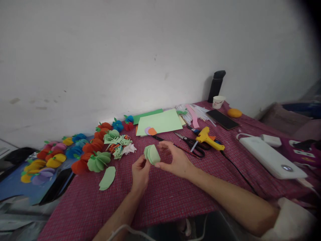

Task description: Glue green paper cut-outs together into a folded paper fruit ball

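Both hands hold a small stack of folded light-green paper pieces (151, 154) above the red checked tablecloth (163, 197). My left hand (139, 172) pinches the stack's lower left edge. My right hand (173, 158) curls round its right side with thumb and fingers pressed on it. A loose green oval paper piece (107, 178) lies flat to the left. A finished green paper pumpkin (98, 161) sits just beyond it.
Several coloured paper pumpkins (62, 154) line the left. Green paper sheets (159, 122), black scissors (192, 142), a yellow glue gun (208, 138) with its cord, a phone (222, 119), a paper cup (218, 101), a black bottle (216, 85) and a white power bank (271, 157) lie behind and right.
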Action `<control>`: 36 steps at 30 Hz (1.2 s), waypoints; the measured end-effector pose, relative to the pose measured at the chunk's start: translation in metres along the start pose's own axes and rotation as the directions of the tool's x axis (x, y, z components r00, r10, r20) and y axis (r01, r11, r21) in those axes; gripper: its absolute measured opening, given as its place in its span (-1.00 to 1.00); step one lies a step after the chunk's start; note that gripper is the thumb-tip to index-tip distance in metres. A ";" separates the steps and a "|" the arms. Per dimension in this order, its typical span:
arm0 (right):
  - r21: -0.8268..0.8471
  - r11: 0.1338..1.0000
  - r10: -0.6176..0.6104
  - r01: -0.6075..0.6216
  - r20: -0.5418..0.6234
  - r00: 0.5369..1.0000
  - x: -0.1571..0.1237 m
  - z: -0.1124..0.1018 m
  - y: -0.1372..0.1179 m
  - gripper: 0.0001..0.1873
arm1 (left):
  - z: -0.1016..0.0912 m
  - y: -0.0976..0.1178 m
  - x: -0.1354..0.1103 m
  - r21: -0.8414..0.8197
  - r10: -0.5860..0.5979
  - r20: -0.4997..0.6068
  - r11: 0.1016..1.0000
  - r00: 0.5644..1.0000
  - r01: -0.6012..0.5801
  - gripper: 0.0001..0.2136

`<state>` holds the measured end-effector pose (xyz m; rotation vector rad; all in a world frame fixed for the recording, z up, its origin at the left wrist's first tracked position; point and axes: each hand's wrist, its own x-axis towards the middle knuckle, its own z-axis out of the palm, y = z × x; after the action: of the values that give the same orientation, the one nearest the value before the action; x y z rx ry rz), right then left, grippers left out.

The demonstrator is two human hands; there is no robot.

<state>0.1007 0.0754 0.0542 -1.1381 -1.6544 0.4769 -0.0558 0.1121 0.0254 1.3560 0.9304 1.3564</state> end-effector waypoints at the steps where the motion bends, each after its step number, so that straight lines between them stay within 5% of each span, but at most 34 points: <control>1: -0.013 1.000 -0.003 0.003 0.004 1.000 0.000 0.000 0.000 -0.32 | 0.000 0.002 -0.001 0.039 0.011 0.011 0.999 1.000 -0.011 -0.83; 7: -0.008 1.000 -0.022 0.022 0.013 1.000 0.000 0.002 0.002 -0.35 | 0.000 0.007 -0.003 0.140 0.056 0.047 0.988 0.997 -0.062 -0.83; 20: 0.110 0.993 -0.036 0.034 0.020 0.999 0.001 -0.003 -0.001 -0.54 | -0.002 0.000 0.000 0.048 0.037 0.012 0.998 0.999 -0.037 -0.82; 36: -0.081 0.995 0.039 -0.052 -0.156 0.987 0.004 -0.003 0.011 -0.86 | -0.002 -0.003 0.000 0.046 0.038 -0.005 0.998 0.999 -0.037 -0.81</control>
<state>0.1085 0.0831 0.0494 -1.2460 -1.5287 0.3414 -0.0574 0.1134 0.0227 1.4115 0.9494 1.3752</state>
